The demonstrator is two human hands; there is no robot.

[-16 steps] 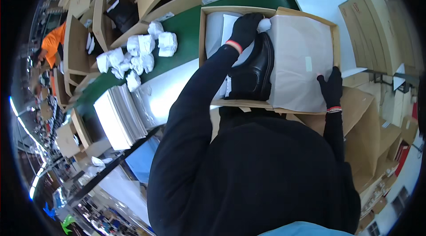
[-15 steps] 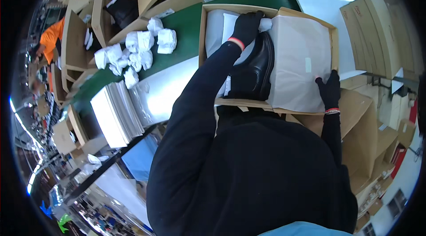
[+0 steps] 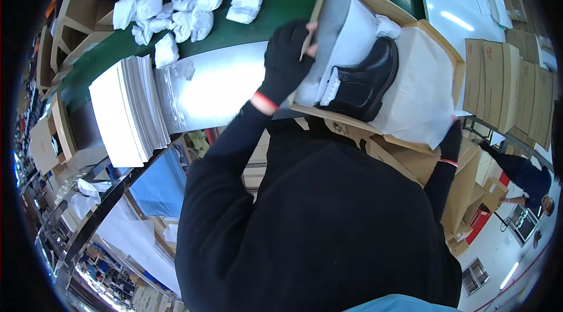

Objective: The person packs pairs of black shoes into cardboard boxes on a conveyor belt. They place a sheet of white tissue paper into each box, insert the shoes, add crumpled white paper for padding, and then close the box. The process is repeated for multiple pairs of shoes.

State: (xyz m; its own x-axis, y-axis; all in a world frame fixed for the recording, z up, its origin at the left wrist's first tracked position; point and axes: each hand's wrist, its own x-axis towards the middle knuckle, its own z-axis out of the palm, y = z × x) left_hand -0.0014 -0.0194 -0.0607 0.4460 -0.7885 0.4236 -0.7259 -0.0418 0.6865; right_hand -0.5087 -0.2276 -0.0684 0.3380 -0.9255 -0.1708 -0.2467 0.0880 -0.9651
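An open cardboard shoebox [image 3: 322, 13] stands tilted on the work surface before me. In it a black ankle boot [image 3: 375, 74] lies on its side, with white tissue paper [image 3: 346, 42] along the left and a small wrapped white bundle [image 3: 387, 27] above the boot. More pale paper [image 3: 419, 86] covers the lid side on the right. My left hand [image 3: 287, 57], in a black glove with bare fingertips, grips the box's left wall. My gloved right hand [image 3: 451, 143] holds the lid side's near right corner; its fingers are partly hidden and smeared.
Several white paper-wrapped bundles [image 3: 199, 4] lie on the green surface at left. A stack of white sheets [image 3: 126, 112] sits beside a shiny metal plate [image 3: 223, 77]. Folded cartons [image 3: 498, 80] stand at right. Another person [image 3: 525, 177] is at the far right.
My left hand has moved from the paper inside the box out to its left wall. The box has turned clockwise. My right hand stays at the lid side, slightly lower. Another person appears at right.
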